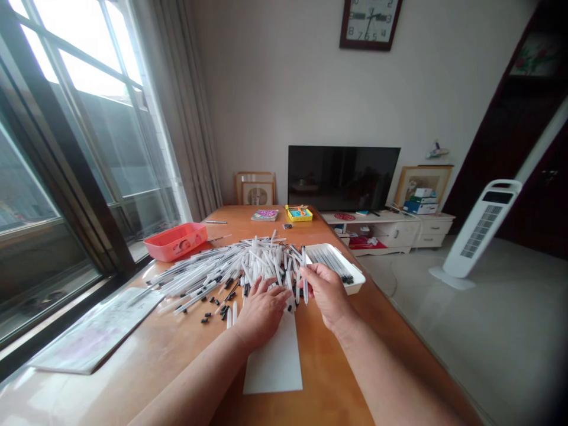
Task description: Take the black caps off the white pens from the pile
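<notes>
A big heap of white pens [226, 266] with black tips lies across the wooden table [168, 349]. My left hand [262, 309] rests palm down at the near edge of the heap, fingers spread among the pens. My right hand [326, 291] is pinched around one upright white pen [305, 273] just right of the heap. Several small black caps [217, 309] are scattered on the wood left of my left hand. A white sheet of paper [276, 358] lies under my wrists.
A white tray [355, 283] with sorted pens sits right of the heap. A red tray [176, 241] stands at the far left by the window. A printed sheet [95, 334] lies near left. A book [265, 215] and yellow box [299, 213] sit at the far end.
</notes>
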A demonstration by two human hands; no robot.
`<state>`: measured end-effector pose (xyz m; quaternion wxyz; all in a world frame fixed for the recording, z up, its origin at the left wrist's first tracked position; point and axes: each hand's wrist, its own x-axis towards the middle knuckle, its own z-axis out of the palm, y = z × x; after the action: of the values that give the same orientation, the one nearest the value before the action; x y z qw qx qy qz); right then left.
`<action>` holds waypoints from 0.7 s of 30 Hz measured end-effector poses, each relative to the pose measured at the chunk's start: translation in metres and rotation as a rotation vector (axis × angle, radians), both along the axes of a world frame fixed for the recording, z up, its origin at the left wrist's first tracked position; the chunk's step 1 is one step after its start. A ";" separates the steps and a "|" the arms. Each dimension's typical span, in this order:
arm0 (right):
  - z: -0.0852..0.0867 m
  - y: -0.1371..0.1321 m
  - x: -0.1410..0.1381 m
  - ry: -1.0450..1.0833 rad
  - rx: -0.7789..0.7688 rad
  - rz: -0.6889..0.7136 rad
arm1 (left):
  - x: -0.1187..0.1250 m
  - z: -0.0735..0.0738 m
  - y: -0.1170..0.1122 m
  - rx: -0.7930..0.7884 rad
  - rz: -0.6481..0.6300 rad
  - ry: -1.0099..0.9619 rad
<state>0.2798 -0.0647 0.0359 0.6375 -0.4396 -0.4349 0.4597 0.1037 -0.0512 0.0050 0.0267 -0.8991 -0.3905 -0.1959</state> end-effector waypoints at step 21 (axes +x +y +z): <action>0.000 0.001 -0.003 0.041 0.059 -0.052 | -0.013 0.010 0.009 -0.106 -0.024 -0.369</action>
<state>0.2766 -0.0633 0.0354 0.6708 -0.4221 -0.4234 0.4389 0.0908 -0.0419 0.0150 -0.0949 -0.8528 -0.3875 -0.3370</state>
